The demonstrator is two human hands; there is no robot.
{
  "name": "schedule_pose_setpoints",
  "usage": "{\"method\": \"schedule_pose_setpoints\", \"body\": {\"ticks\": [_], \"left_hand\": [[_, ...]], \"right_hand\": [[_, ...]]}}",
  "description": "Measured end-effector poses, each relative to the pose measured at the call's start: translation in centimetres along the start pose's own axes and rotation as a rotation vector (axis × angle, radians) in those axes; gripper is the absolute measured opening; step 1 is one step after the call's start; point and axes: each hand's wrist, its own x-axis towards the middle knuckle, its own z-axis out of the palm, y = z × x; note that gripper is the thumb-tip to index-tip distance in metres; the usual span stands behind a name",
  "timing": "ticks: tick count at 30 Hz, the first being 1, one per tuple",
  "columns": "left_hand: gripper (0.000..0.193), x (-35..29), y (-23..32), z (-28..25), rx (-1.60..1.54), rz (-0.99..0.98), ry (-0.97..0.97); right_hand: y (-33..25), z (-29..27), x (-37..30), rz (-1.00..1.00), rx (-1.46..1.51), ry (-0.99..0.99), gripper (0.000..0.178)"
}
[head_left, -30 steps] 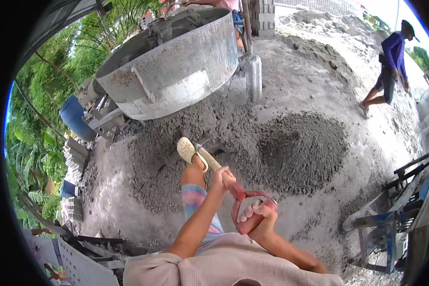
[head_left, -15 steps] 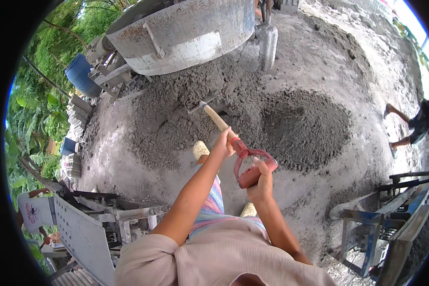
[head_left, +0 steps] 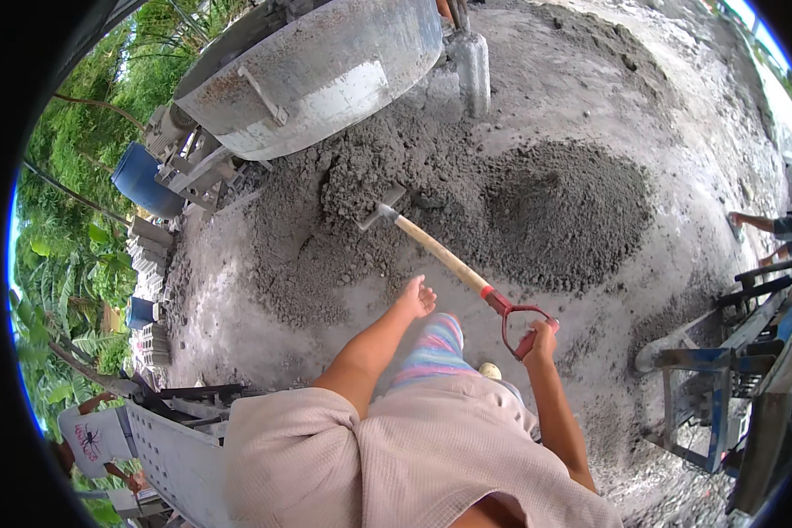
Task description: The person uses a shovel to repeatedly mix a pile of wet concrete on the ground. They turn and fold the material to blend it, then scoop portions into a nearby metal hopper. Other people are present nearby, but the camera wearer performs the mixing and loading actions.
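My right hand [head_left: 541, 339] is closed around the red D-shaped handle of a shovel [head_left: 444, 253]. The wooden shaft slants away to the left, and the metal blade is pushed into a heap of damp grey mix [head_left: 352, 180], with lumps lying against it. Off the shaft, my left hand [head_left: 419, 299] hangs in the air to the left of it, holding nothing, its fingers loosely bent. A second, broader mound of grey mix [head_left: 576, 216] lies to the right of the blade.
A large round metal mixer pan [head_left: 317, 79] stands beyond the heap, a grey post [head_left: 473, 75] beside it. Far left are a blue barrel [head_left: 147, 182] and stacked concrete blocks [head_left: 154, 343]. Metal frames stand at near left and right [head_left: 722, 387]. One person [head_left: 92, 440] is at left, another far right.
My left hand has let go of the shaft and drawn off to its left. My right hand has moved right and slightly down with the handle, and the shaft lies at a flatter slant.
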Motion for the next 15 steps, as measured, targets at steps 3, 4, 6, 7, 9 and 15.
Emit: {"method": "schedule_pose_setpoints", "body": {"ticks": [3,4,6,7,9,15], "left_hand": [[0.026,1.2,-0.2,2.4,-0.065,-0.056,-0.150],[0.026,1.7,-0.3,2.6,-0.087,-0.080,-0.200],[0.028,3.3,0.4,2.1,-0.142,-0.145,-0.229],[0.029,3.9,1.1,1.7,-0.166,-0.180,-0.229],[0.029,4.7,3.2,1.6,-0.207,-0.197,-0.222],[0.027,6.0,13.3,-2.4,-0.159,-0.084,-0.140]], "right_hand": [[-1.1,0.8,-1.3,0.018,0.052,-0.010,0.020],[-1.2,1.0,-1.6,0.009,0.028,0.001,0.019],[-1.5,1.5,-1.9,-0.029,-0.007,0.017,0.019],[-1.3,1.9,-1.9,-0.018,-0.031,0.032,0.020],[-1.4,1.7,-2.6,-0.003,-0.085,0.079,0.022],[0.1,1.6,-3.3,-0.199,-0.107,0.226,0.026]]}}
